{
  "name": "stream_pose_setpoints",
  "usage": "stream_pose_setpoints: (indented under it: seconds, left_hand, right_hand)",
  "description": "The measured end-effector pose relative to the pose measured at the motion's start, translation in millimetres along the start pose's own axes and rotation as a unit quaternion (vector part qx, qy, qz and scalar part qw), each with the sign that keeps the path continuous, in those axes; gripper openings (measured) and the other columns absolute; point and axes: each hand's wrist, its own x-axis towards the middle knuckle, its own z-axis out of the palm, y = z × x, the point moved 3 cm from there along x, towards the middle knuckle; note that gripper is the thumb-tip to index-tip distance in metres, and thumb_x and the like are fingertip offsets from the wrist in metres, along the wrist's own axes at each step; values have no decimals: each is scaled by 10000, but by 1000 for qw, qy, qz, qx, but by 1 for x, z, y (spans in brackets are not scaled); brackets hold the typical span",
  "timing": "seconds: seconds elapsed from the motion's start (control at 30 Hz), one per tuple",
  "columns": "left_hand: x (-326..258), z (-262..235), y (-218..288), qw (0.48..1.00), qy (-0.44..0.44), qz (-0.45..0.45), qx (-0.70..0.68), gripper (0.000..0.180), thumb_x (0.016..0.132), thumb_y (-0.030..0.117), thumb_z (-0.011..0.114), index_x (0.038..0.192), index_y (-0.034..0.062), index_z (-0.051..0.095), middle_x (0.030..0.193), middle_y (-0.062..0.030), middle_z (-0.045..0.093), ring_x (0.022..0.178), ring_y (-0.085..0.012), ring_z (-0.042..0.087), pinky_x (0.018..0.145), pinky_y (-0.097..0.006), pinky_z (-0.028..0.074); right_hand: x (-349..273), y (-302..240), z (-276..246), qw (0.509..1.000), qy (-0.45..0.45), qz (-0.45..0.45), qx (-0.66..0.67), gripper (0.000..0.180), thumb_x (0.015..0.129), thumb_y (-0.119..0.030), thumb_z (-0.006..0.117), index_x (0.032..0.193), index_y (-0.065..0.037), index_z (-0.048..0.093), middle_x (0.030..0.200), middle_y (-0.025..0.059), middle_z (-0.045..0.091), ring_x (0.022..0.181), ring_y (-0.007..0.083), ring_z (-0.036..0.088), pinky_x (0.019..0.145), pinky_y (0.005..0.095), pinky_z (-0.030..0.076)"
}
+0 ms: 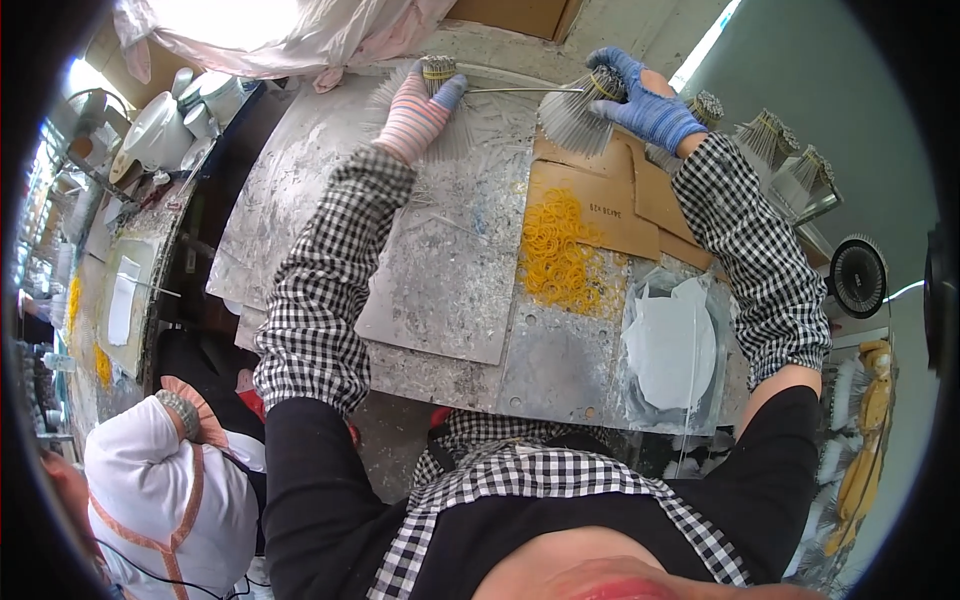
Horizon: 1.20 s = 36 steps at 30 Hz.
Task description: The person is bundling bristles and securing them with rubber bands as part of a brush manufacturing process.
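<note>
My left hand (425, 105), in a pink striped glove with a blue thumb, grips a bundle of thin clear bristles (437, 72) bound at its top, at the far side of the table. My right hand (645, 100), in a blue glove, holds a second fanned bristle bundle (580, 115) by its bound head. A thin metal rod (510, 90) runs between the two bundles. Both arms wear checked sleeve covers. A heap of yellow rubber bands (558, 250) lies on the table below my right hand.
The grey, paint-stained metal table (440, 290) carries brown cardboard sheets (610, 205) and a pale plastic bag (672, 345). More bound bundles (770, 140) stand at the right, near a small fan (858, 277). A person in white (170, 490) sits at the lower left. Pots (165, 125) stand upper left.
</note>
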Motion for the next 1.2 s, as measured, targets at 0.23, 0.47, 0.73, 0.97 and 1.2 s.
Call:
stream_pose_setpoints:
  seconds: [0.23,0.47,0.73,0.97,1.2]
  left_hand:
    - [-48,37,27,889,112,57,440,618,878,281,757,1338,0,455,1197,-248,644,1138,-399,629,983,-417,499]
    - [-41,36,15,967,-36,-15,252,610,889,147,743,1383,10,412,1214,-231,641,1102,-339,636,999,-392,492]
    - [-25,61,14,929,1,19,369,676,828,316,793,1370,30,507,1227,-238,652,1150,-398,620,978,-434,509]
    - [-67,84,49,842,125,224,474,621,768,255,813,1308,71,568,1177,-186,665,1118,-366,618,985,-447,493]
    - [-30,159,47,917,-33,29,396,899,803,405,787,1513,101,325,1284,-226,627,1198,-387,597,1020,-437,479]
  right_hand:
    - [-9,-3,8,999,30,-32,0,515,834,-257,771,1297,-178,560,1186,123,691,1112,305,667,978,399,528]
    - [-9,2,21,999,3,-40,5,531,818,-209,772,1303,-154,560,1189,131,681,1093,297,671,966,406,537]
    - [-2,12,31,997,39,-53,-40,582,818,-214,768,1348,-171,530,1221,139,671,1118,321,657,986,419,527]
    - [23,30,32,996,-12,-35,-77,703,825,-239,778,1442,-196,445,1313,161,624,1184,347,621,1037,433,498]
    - [31,29,23,990,-52,8,-128,817,808,-292,794,1503,-192,377,1330,178,613,1214,349,606,1064,440,482]
